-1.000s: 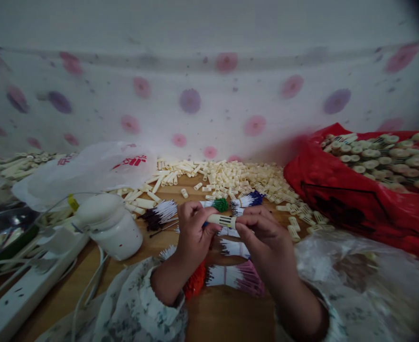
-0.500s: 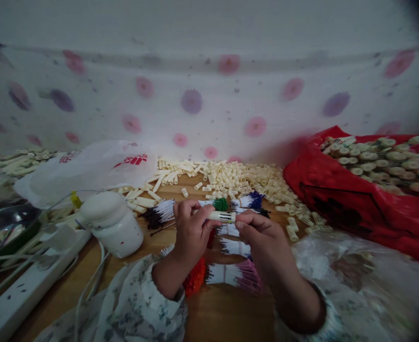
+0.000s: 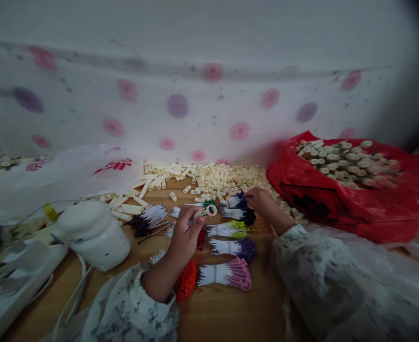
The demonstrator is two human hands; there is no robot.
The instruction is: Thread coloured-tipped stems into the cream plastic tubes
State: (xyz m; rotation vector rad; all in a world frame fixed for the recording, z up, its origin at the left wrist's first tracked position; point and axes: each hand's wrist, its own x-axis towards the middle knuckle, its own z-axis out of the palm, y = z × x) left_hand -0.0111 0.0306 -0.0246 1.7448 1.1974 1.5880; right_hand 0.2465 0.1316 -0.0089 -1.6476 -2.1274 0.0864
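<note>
A: What does my left hand (image 3: 186,232) hold?
B: Fingers closed round a cream tube (image 3: 206,211), above the coloured bundles (image 3: 227,230), open end toward the camera.
A: And my right hand (image 3: 262,202)?
B: On the pile of cream pieces (image 3: 223,176), near the red bag (image 3: 337,209); I cannot tell its grip.
</note>
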